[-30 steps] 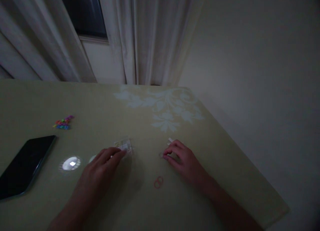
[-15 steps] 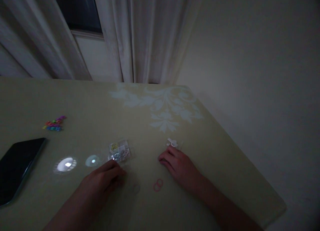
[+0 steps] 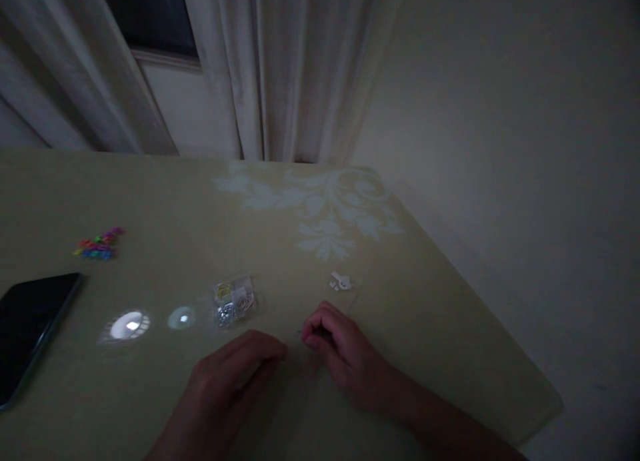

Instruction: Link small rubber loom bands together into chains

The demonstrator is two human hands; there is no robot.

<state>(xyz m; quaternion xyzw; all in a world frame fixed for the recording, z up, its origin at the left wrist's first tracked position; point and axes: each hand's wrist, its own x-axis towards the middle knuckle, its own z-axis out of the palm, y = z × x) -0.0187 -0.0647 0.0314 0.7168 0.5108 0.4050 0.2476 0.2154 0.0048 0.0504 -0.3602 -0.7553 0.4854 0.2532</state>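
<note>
My left hand (image 3: 235, 374) rests low on the table, fingers curled and pinched together, just left of my right hand. My right hand (image 3: 335, 351) is curled with its fingertips pinched on something small I cannot make out. The two hands nearly meet at the fingertips. A small clear packet (image 3: 234, 301) with yellow and pinkish bits lies just beyond my left hand. A little white piece (image 3: 341, 282) sits beyond my right hand. The scene is dim.
A yellow-green table (image 3: 400, 294) with a pale floral print runs to an edge at the right. A dark phone (image 3: 27, 324) lies at the far left, a small heap of colourful bits (image 3: 97, 244) behind it. Curtains (image 3: 280, 68) and a window hang behind.
Both hands drew back toward me and came together. My left hand left the clear packet; my right hand moved over the spot where the red rings lay, which no longer show.
</note>
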